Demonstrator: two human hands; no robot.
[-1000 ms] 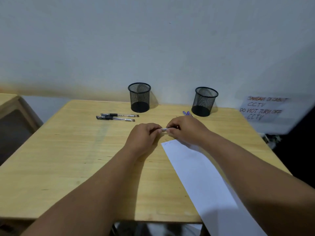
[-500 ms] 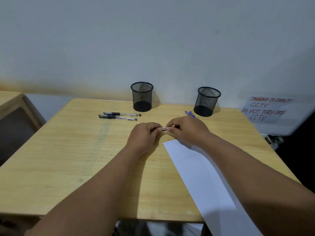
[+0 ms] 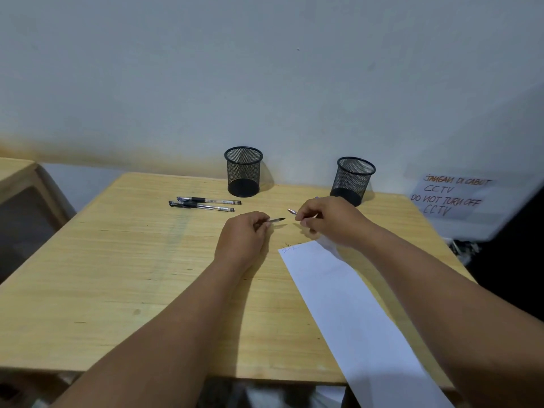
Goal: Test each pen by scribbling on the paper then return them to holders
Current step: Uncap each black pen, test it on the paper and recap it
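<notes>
Two bare forearms, sleeveless, no jewellery visible

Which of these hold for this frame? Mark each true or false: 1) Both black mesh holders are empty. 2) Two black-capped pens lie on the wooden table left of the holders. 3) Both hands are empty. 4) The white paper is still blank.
1) True, as far as the view shows: left black mesh holder and right black mesh holder show no pens.
2) True: two black-capped pens lie on the wooden table.
3) False: the left hand pinches a pen cap; the right hand holds the uncapped pen.
4) False: the white paper has a scribble at its top corner.
</notes>
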